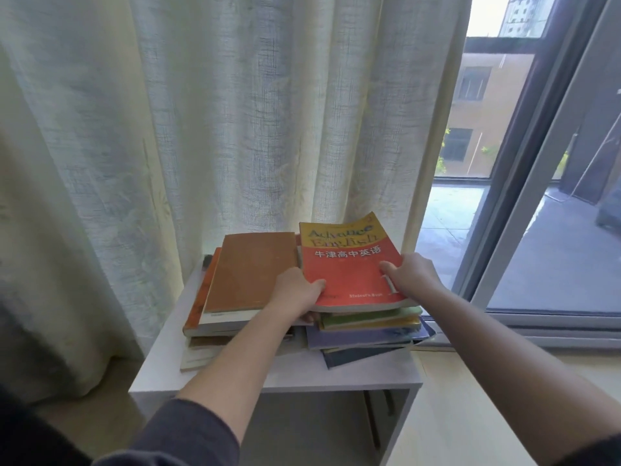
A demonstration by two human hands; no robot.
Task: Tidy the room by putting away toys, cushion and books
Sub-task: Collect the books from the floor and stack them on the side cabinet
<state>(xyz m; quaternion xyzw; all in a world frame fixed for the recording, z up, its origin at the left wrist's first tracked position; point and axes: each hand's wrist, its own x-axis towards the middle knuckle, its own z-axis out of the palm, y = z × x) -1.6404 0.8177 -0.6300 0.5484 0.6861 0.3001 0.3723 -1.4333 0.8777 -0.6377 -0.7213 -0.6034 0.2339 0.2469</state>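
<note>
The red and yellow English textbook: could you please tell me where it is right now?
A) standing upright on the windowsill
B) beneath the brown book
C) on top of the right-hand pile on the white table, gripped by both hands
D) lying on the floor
C: the textbook tops the right-hand pile on the white table, with the left hand and right hand each gripping a near corner.

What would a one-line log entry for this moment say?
left hand: grips red textbook | right hand: grips red textbook | textbook: atop right book stack | stack: on white table | beside: brown book stack
</note>
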